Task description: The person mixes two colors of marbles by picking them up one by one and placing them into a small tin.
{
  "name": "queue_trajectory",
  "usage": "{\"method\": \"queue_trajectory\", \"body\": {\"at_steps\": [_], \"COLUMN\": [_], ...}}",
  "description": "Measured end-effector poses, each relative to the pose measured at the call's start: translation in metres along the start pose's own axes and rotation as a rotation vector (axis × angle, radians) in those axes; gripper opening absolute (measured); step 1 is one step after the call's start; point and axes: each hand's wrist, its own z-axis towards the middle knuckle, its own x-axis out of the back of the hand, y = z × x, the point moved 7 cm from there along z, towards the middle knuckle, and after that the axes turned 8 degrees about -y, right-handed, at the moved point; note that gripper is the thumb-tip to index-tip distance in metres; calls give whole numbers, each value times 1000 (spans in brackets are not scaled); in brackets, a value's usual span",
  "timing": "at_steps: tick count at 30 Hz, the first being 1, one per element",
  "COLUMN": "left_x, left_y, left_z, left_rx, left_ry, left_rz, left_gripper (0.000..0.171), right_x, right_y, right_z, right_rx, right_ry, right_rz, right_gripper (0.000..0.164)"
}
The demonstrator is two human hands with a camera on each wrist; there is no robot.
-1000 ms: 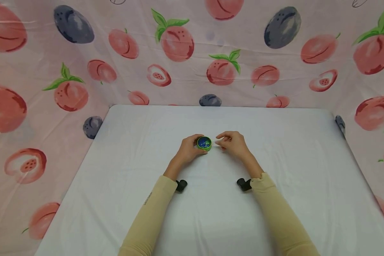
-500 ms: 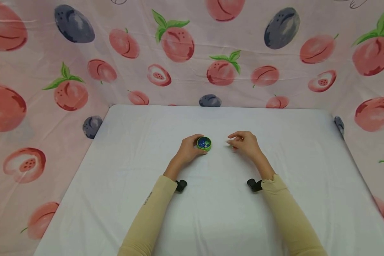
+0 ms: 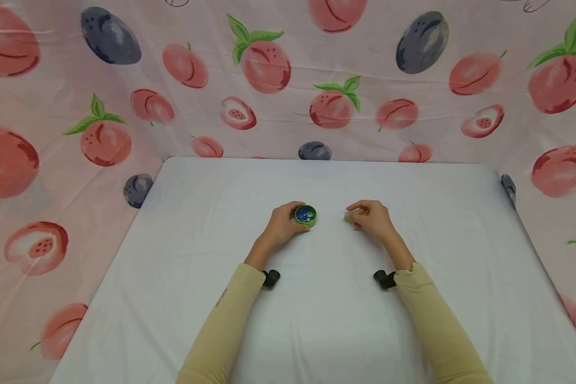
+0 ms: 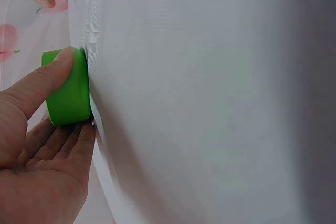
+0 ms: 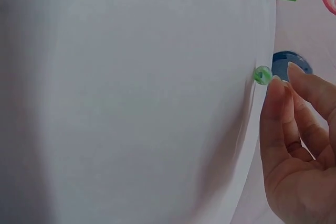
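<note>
My left hand [image 3: 284, 221] holds a small bright-green round tub [image 3: 306, 215], thumb on the near side and fingers behind. The tub stands upright on the white table; its inside looks dark blue, with shiny round pieces too small to make out. In the left wrist view its plain green wall [image 4: 69, 95] shows between thumb and fingers. My right hand [image 3: 372, 217] is low over the table to the right of the tub. A clear glass marble with a green swirl [image 5: 262, 75] sits on the cloth at its fingertips, not between them; whether they touch it I cannot tell.
A white cloth [image 3: 312, 320] covers the table. Behind it and at both sides hangs a pink fabric [image 3: 278, 133] printed with fruit. A black wrist camera [image 3: 271, 279] is on the left wrist, another black camera [image 3: 384, 279] on the right.
My right hand has moved right, away from the tub, and slightly nearer to me. The green marble now shows at its fingertips. My left hand and the tub have stayed put.
</note>
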Motion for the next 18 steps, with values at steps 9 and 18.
{"method": "queue_trajectory", "body": {"at_steps": [9,18], "left_x": [-1,0], "left_y": [-2,0], "left_z": [1,0], "left_rx": [3,11], "left_ry": [-4,0], "left_rz": [-4,-2], "left_gripper": [69,69], "right_x": [-6,-8], "right_y": [10,14], "right_z": [4,7], "right_rx": [-16,-24], "right_ry": [-26,-14], "right_rz": [-3,-51], "right_gripper": [27,25]}}
